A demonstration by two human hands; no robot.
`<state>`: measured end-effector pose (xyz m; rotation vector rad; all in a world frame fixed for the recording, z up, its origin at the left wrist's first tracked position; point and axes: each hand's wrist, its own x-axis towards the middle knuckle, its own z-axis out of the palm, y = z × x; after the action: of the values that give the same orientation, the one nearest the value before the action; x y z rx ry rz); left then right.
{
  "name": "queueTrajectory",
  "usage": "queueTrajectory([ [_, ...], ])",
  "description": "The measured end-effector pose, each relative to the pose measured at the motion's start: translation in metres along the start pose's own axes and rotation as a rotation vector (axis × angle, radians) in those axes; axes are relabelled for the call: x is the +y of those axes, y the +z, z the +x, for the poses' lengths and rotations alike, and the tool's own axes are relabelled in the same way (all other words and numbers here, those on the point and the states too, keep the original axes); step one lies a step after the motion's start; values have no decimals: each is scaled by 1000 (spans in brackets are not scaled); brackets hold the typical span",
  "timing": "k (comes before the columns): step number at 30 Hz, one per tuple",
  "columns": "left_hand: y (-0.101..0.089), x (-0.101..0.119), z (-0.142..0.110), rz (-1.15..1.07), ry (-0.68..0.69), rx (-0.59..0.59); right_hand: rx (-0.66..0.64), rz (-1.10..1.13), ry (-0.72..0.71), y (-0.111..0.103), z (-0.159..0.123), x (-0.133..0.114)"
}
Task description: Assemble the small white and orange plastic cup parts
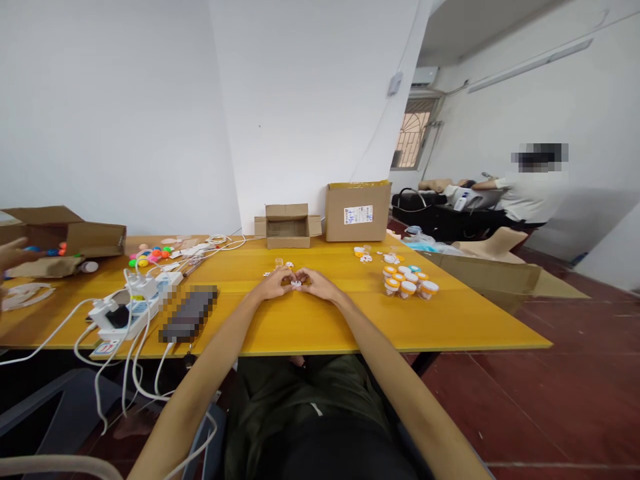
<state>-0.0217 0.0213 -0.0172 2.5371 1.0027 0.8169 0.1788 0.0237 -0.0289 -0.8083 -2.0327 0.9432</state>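
Observation:
My left hand (274, 285) and my right hand (318, 284) meet above the wooden table, fingertips closed from both sides on a small white round piece (297, 285). Its exact kind is too small to make out. Just beyond my left hand stands a clear plastic cup (279, 263), with small white pieces with red marks (289, 265) beside it. To the right of my right hand, a cluster of small jars (406, 281) with orange, white and teal lids is grouped together. Farther back lie loose lids and small pieces (367, 257).
An open small carton (288, 227) and a taped carton (359, 212) stand at the back. On the left are a power strip (143, 305) with cables, a phone (191, 313), colourful balls (150, 256) and another person's hand (11, 255). A person (530, 193) sits far right.

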Motion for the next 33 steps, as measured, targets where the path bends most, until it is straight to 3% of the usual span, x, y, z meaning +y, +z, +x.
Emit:
queueTrajectory([
  [33,1,7,1,-98,-52,12,35,-91,11,-1,1,0],
])
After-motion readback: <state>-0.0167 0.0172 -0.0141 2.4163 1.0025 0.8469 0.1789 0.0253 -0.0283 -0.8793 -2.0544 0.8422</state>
